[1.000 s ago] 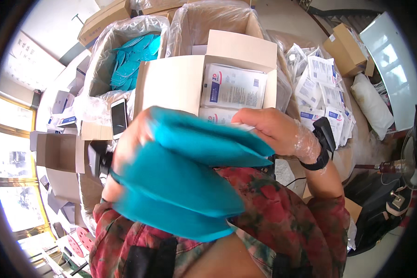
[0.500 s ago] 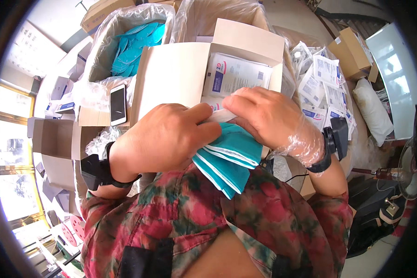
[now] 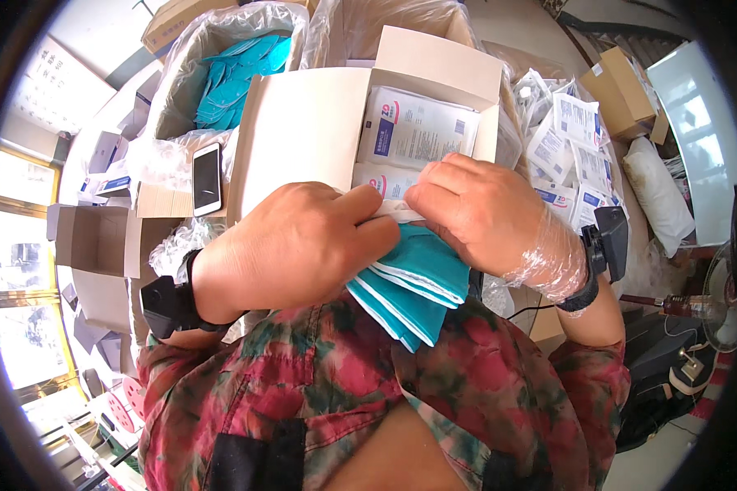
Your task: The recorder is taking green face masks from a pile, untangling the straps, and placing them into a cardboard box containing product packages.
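Note:
My left hand (image 3: 299, 245) and my right hand (image 3: 487, 217) meet over the near edge of an open carton (image 3: 307, 131). Both are closed, thumbs and fingers pinching the rim of a white printed pouch (image 3: 395, 211) from either side. Folded teal pads with white edges (image 3: 409, 290), fanned in a few layers, stick out below the hands toward my chest. How far they reach into the pouch is hidden by my fingers. Inside the carton, a flat white and blue packet (image 3: 418, 131) lies face up.
A plastic-lined bin holds teal pieces (image 3: 241, 78) at the far left. Beside the carton rests a phone (image 3: 207, 182). Several white packets (image 3: 577, 123) are heaped on the right. An empty small box (image 3: 98, 241) stands at left, and a fan (image 3: 719, 307) at far right.
My right hand has shifted slightly right, away from the left, and more of the printed pouch shows between them. The teal pads have swung a little to the right.

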Demonstrator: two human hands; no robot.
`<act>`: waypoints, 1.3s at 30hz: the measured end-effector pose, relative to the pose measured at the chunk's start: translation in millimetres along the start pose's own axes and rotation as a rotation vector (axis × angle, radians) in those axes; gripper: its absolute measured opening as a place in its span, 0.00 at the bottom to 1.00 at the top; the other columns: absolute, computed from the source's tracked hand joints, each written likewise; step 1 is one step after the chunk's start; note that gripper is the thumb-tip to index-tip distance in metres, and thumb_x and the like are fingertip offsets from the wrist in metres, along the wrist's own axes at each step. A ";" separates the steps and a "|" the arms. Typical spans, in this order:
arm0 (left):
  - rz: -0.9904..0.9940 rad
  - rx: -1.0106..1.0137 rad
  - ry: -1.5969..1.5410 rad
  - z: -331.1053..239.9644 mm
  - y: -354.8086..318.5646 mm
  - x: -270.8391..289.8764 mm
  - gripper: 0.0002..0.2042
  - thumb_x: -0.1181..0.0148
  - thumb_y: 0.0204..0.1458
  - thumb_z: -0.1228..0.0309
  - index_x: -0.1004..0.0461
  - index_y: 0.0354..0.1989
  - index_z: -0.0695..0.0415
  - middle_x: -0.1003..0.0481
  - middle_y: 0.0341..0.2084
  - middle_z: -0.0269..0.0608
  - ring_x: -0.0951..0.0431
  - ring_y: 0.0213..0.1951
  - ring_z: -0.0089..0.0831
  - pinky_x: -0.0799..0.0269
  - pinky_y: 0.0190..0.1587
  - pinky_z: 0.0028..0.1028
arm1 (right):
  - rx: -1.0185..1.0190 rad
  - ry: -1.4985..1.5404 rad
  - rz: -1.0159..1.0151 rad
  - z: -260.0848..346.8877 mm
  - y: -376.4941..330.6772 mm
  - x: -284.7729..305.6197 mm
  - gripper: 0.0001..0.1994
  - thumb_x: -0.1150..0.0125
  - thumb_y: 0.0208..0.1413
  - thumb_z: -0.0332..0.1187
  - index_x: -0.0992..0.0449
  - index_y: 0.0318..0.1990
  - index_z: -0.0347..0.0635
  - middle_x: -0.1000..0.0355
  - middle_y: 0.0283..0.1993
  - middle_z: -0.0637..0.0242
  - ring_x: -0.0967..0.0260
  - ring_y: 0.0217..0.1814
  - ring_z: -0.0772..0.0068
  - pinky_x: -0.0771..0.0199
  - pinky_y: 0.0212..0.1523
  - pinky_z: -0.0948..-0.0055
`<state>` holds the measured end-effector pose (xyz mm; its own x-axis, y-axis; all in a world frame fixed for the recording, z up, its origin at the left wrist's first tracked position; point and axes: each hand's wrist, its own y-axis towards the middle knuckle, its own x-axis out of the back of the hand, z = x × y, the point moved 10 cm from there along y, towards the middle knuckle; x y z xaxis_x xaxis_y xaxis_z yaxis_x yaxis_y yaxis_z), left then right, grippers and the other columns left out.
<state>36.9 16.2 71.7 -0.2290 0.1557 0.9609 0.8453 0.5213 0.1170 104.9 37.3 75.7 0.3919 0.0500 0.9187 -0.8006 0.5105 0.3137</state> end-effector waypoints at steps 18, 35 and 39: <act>-0.046 -0.099 0.016 -9.6 -0.5 11.9 0.18 0.39 0.34 0.68 0.29 0.37 0.59 0.28 0.32 0.44 0.23 0.28 0.43 0.26 0.30 0.36 | -0.051 0.166 0.122 -8.2 1.8 2.1 0.09 0.38 0.49 0.30 0.30 0.36 0.39 0.31 0.32 0.58 0.30 0.38 0.50 0.30 0.35 0.58; -0.376 -0.027 -0.060 23.1 -52.6 21.9 0.23 0.34 0.33 0.59 0.27 0.38 0.59 0.28 0.23 0.38 0.24 0.20 0.35 0.28 0.22 0.31 | -0.224 0.178 0.342 15.8 -67.0 42.7 0.10 0.38 0.51 0.36 0.32 0.30 0.43 0.36 0.25 0.65 0.30 0.29 0.61 0.31 0.26 0.64; -0.431 -0.020 0.031 27.9 -64.4 27.4 0.22 0.35 0.34 0.59 0.27 0.37 0.59 0.28 0.20 0.38 0.25 0.19 0.33 0.29 0.21 0.29 | -0.256 0.113 0.378 22.0 -78.0 56.7 0.10 0.36 0.49 0.37 0.32 0.30 0.44 0.37 0.24 0.67 0.34 0.26 0.65 0.33 0.25 0.67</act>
<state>-37.2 10.3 83.4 -0.5490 -0.0982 0.8300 0.6848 0.5166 0.5140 179.5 -18.5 108.5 0.1528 0.3591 0.9207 -0.7650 0.6328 -0.1199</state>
